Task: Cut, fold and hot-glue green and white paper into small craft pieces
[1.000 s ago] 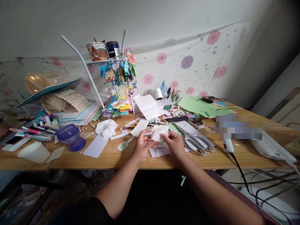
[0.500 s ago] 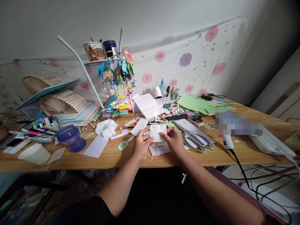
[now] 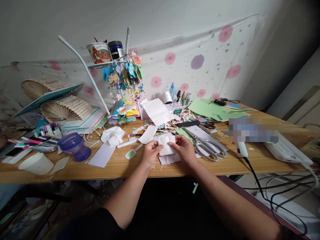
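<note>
Left hand (image 3: 150, 154) fingers curled in since earlier, grip pinching small white paper (image 3: 166, 144), right hand (image 3: 184, 149) pinching its right side

Behind the small square of white paper (image 3: 167, 145), the far fingers of the left hand (image 3: 150, 154) and the right hand (image 3: 185, 149) are partly hidden. A pixelated patch (image 3: 253, 130) masks the upper end of the white-handled tool with a black cord (image 3: 242, 150). Handwriting on the white card (image 3: 174, 106) is too small to read. The light-brown wooden counter (image 3: 140, 170) runs past the left edge, the black sleeve (image 3: 100, 223) past the bottom. Dim clutter beneath the counter is blurred beyond telling.
</note>
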A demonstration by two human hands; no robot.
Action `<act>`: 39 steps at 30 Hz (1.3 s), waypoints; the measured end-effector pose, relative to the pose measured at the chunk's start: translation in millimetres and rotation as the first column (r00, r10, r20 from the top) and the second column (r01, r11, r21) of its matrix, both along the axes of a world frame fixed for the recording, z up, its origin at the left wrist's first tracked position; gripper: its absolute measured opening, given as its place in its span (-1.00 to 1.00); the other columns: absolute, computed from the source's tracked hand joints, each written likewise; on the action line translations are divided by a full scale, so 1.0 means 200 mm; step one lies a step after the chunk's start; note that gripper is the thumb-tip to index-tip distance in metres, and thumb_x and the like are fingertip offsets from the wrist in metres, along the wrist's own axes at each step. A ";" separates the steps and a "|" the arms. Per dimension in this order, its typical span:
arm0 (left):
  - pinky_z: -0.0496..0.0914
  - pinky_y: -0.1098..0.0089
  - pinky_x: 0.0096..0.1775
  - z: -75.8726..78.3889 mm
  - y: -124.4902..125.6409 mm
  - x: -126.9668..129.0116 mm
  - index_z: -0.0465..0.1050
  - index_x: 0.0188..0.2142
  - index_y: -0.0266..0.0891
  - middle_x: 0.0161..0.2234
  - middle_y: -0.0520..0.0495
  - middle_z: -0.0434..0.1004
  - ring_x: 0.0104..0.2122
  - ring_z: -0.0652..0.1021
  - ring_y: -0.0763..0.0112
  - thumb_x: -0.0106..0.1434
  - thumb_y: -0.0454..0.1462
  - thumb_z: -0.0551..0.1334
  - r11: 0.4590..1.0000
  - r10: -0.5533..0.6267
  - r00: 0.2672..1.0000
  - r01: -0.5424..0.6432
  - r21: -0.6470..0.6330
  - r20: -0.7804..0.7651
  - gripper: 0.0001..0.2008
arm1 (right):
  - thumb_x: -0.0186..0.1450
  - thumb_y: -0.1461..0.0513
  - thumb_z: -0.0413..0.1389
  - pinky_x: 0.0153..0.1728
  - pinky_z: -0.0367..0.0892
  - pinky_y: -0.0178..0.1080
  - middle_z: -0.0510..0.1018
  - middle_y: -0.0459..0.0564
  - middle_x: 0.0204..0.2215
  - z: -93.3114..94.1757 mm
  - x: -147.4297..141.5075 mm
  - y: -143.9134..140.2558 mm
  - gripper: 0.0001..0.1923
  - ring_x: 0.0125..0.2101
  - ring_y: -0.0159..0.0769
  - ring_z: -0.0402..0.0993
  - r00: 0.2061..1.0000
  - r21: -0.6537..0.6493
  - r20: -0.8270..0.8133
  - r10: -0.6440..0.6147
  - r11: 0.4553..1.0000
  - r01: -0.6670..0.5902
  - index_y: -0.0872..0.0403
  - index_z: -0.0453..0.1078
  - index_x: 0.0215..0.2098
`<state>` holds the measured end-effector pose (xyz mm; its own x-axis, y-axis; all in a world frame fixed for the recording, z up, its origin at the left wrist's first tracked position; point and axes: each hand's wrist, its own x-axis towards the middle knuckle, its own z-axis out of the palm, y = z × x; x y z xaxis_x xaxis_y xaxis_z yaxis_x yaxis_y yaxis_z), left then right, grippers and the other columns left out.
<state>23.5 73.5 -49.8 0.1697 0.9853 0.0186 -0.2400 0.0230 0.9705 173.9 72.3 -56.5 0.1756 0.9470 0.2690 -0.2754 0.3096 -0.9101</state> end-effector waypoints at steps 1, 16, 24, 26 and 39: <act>0.32 0.48 -0.55 -0.01 0.00 0.00 0.36 -0.45 -0.31 -0.58 0.04 0.42 -0.61 0.39 0.53 -0.08 -0.13 0.38 1.000 0.014 1.000 -0.014 0.009 -0.027 -0.67 | -0.16 0.17 0.39 -0.51 0.23 -0.33 0.41 -0.18 -0.56 0.00 0.00 0.00 -0.61 -0.55 -0.41 0.29 1.000 -0.002 0.020 0.002 1.000 -0.002 0.05 0.34 -0.43; 0.14 0.53 -0.56 -0.05 0.03 -0.01 0.27 -0.58 -0.26 -0.67 0.14 0.21 -0.64 0.25 0.58 0.04 -0.13 0.29 0.973 0.144 0.983 -0.119 0.196 -0.117 -0.71 | -0.02 0.14 0.32 -0.37 0.37 -0.23 0.54 -0.08 -0.43 0.02 0.00 -0.03 -0.51 -0.42 -0.28 0.48 0.974 -0.019 0.008 0.226 0.974 -0.226 0.02 0.30 -0.15; 0.30 0.50 -0.52 -0.01 0.01 -0.01 0.35 -0.48 -0.27 -0.55 0.09 0.42 -0.58 0.41 0.53 -0.01 -0.12 0.35 0.995 0.070 0.998 -0.070 0.073 0.003 -0.72 | -0.07 0.20 0.35 -0.44 0.38 -0.26 0.56 -0.09 -0.43 -0.02 -0.01 -0.01 -0.45 -0.47 -0.30 0.48 0.969 -0.015 0.060 0.239 0.971 -0.239 0.02 0.30 -0.14; 0.35 0.47 -0.51 0.01 -0.01 0.00 0.41 -0.36 -0.28 -0.45 0.01 0.52 -0.55 0.47 0.49 -0.04 -0.13 0.37 1.000 0.003 1.000 -0.003 0.021 0.001 -0.67 | -0.07 0.19 0.35 -0.41 0.40 -0.24 0.57 -0.07 -0.40 -0.02 -0.01 0.00 -0.45 -0.43 -0.28 0.49 0.972 0.012 0.074 0.222 0.975 -0.223 0.01 0.30 -0.14; 0.28 0.49 -0.58 -0.03 0.03 0.00 0.46 -0.43 -0.32 -0.60 0.00 0.50 -0.67 0.41 0.51 0.00 -0.20 0.32 0.972 0.140 0.971 -0.098 0.214 -0.192 -0.80 | -0.04 0.20 0.32 -0.50 0.27 -0.33 0.48 -0.19 -0.55 -0.01 0.00 -0.01 -0.51 -0.53 -0.37 0.41 0.971 0.022 0.159 0.179 0.983 -0.185 0.03 0.33 -0.15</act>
<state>23.5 78.9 -56.6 0.0724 0.9779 0.1961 -0.0253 -0.1948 0.9805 173.4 69.9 -59.1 -0.0454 0.9483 0.3142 -0.1862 0.3010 -0.9353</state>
